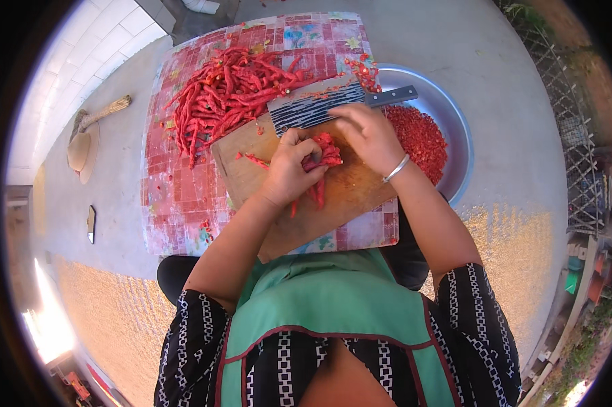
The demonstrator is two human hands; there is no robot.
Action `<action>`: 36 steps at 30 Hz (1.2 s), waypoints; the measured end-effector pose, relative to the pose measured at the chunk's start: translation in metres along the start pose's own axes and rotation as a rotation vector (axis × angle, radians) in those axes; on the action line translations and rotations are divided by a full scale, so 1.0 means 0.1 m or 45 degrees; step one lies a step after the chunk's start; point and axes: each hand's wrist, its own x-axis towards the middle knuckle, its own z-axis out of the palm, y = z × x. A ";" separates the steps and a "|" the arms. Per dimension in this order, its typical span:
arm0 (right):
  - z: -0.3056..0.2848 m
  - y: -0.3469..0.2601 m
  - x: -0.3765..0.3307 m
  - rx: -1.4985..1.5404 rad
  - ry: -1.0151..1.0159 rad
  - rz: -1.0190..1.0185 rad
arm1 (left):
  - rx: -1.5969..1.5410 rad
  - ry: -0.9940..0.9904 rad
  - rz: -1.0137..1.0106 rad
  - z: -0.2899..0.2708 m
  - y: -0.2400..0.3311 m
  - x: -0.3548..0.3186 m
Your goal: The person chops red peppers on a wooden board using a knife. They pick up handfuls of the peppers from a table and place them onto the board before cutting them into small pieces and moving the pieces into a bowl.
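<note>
My left hand [294, 165] is closed around a bunch of red chili peppers [329, 150] above a wooden cutting board [252, 152]. The stem ends of the bunch face right, and some peppers hang down toward me. Just right of the bunch, my right hand [370, 139] has its fingers stretched out and appears to hold nothing; its fingertips lie close to the cleaver. That cleaver [306, 108] rests flat across the far edge of the board, its dark handle [391, 95] pointing right over the bowl. A few loose pepper pieces lie on the board.
A heap of whole red chilies [228, 91] covers the far left of the table, on a patterned red-and-white cloth [163, 203]. Right of the board, a wide metal bowl [461, 129] holds chopped chilies [418, 139]. A hat [81, 154], a brush [106, 112] and a phone [91, 224] lie on the floor.
</note>
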 end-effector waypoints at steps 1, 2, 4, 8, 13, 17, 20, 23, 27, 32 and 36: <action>-0.21 0.05 0.06 -0.182 0.031 0.080 | -0.015 -0.001 -0.045 -0.01 0.02 -0.01; -0.37 0.21 0.14 -0.515 0.077 -0.092 | -0.033 -0.013 -0.083 0.00 0.05 -0.01; -0.51 0.62 0.23 -0.866 -0.107 -0.194 | -0.012 -0.016 -0.057 0.04 0.06 0.01; -0.54 0.66 0.21 -0.945 -0.502 -0.071 | -0.005 0.031 -0.005 0.07 0.13 0.00; -0.87 0.15 -0.16 -0.668 -0.390 0.096 | 0.155 0.176 -0.047 0.21 0.20 -0.18; -0.94 -0.14 -0.40 -0.600 -0.230 0.095 | 0.267 0.152 -0.124 0.25 0.32 -0.08; -0.76 -0.34 -0.42 -0.689 -0.259 0.099 | 0.350 0.072 -0.117 0.19 0.37 0.00; -0.65 -0.63 -0.43 -0.746 -0.405 0.098 | 0.417 0.003 -0.091 0.14 0.36 0.03; -0.66 -0.89 -0.44 -0.909 -0.652 0.086 | 0.409 0.020 -0.016 0.16 0.32 0.07; -0.78 -1.05 -0.38 -0.978 -0.862 0.150 | 0.333 0.068 0.047 0.17 0.28 0.06; -0.60 -0.91 -0.30 -0.904 -0.904 0.281 | 0.303 0.084 0.016 0.17 0.24 0.06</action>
